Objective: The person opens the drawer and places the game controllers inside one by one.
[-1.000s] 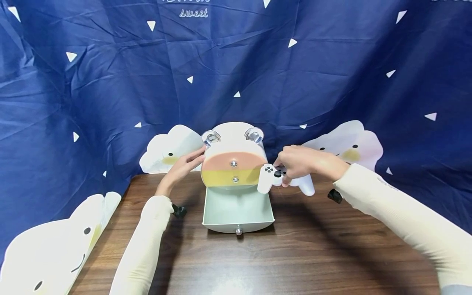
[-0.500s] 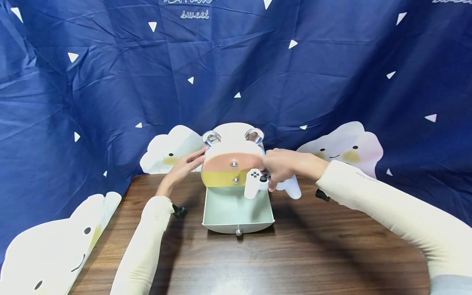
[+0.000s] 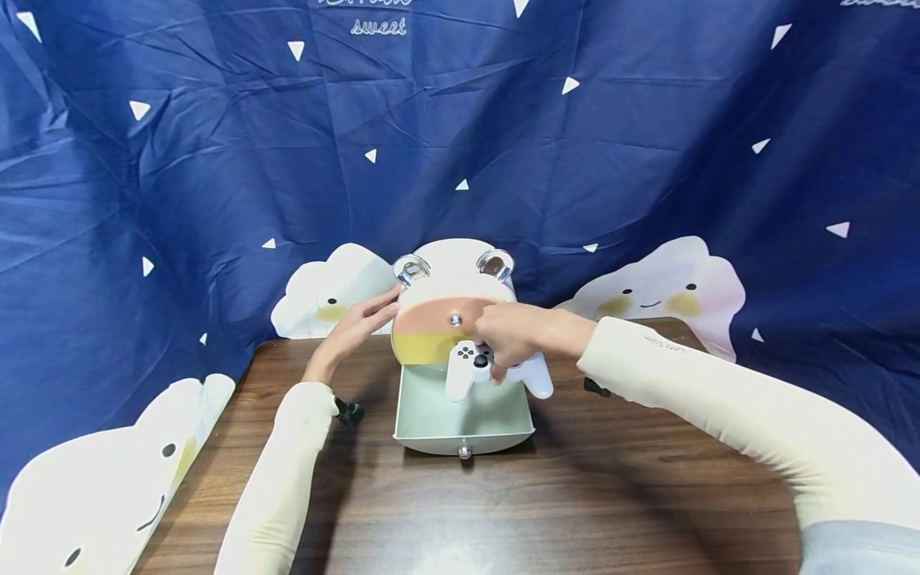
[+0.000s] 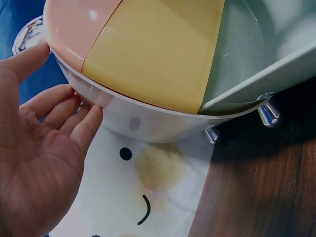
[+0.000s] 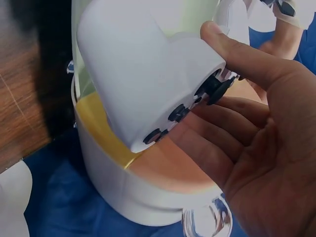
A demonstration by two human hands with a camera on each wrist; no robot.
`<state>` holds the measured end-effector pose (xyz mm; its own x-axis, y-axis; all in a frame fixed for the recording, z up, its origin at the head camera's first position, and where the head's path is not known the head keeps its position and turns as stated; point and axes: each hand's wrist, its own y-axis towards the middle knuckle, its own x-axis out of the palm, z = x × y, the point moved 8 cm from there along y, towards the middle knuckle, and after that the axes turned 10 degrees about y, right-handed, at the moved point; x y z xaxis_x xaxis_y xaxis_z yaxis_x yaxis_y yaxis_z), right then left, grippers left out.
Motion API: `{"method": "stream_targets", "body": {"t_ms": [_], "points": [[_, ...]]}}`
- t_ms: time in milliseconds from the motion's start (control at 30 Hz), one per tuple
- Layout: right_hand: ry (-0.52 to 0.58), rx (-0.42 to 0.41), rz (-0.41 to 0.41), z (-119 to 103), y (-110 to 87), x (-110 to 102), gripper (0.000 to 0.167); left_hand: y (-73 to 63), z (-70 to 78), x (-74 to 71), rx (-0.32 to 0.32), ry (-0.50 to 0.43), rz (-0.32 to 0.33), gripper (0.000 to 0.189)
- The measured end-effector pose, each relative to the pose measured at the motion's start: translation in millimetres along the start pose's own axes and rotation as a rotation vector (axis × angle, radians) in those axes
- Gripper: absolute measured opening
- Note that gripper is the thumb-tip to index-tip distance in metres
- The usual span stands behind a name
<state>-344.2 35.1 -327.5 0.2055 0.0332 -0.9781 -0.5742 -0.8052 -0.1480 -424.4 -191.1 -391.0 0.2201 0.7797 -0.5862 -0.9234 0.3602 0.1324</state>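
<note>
My right hand (image 3: 512, 334) grips a white game controller (image 3: 461, 382) by its middle, thumb on one side and fingers on the other. The controller hangs over the pulled-out pale green drawer (image 3: 431, 411) of a small rounded storage box (image 3: 456, 267). In the right wrist view the controller (image 5: 128, 64) fills the upper middle, its black sticks facing the yellow and pink drawer fronts. My left hand (image 3: 355, 326) rests with extended fingers against the box's left side; in the left wrist view those fingertips (image 4: 94, 111) touch the white shell.
Above the green drawer, the yellow drawer (image 3: 420, 348) and pink drawer (image 3: 424, 315) are closed, with round silver knobs. Two silver ring ears (image 3: 412, 270) top the box. It stands on a brown wooden table (image 3: 402, 511) before a blue curtain (image 3: 460, 104) with white clouds.
My right hand has carried the controller leftward and slightly down, from beside the box to over the green drawer. My left hand has stayed at the box's side.
</note>
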Motion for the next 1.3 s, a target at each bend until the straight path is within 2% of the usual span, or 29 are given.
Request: {"method": "stream_targets", "body": {"t_ms": [67, 167, 467, 800, 967, 1167, 1300], "points": [[-0.008, 0.013, -0.009, -2.1, 4.3, 3.2, 0.034, 2.4, -7.3, 0.4, 0.003, 0.003, 0.006, 0.057], [-0.023, 0.039, -0.016, -4.3, 10.0, 6.9, 0.034, 2.9, -10.9, 0.7, 0.015, 0.004, 0.012, 0.057], [0.013, 0.094, -0.045, -1.5, 24.7, 26.0, 0.035, 1.2, -10.5, 0.8, 0.020, 0.024, 0.019, 0.059], [0.002, 0.085, -0.067, -3.7, 36.2, 43.5, 0.037, 3.5, -12.1, -0.1, 0.019, 0.036, 0.019, 0.058], [0.009, 0.086, -0.064, -3.9, 41.8, 52.7, 0.035, 1.1, -6.4, -0.6, 0.006, 0.026, 0.015, 0.058], [0.005, 0.079, -0.075, -5.4, 46.4, 62.3, 0.033, -6.7, 13.2, -1.4, -0.010, 0.013, -0.014, 0.059], [-0.008, 0.085, -0.076, -4.4, 49.4, 67.6, 0.034, -5.4, 9.6, -1.7, -0.016, 0.021, -0.005, 0.059]]}}
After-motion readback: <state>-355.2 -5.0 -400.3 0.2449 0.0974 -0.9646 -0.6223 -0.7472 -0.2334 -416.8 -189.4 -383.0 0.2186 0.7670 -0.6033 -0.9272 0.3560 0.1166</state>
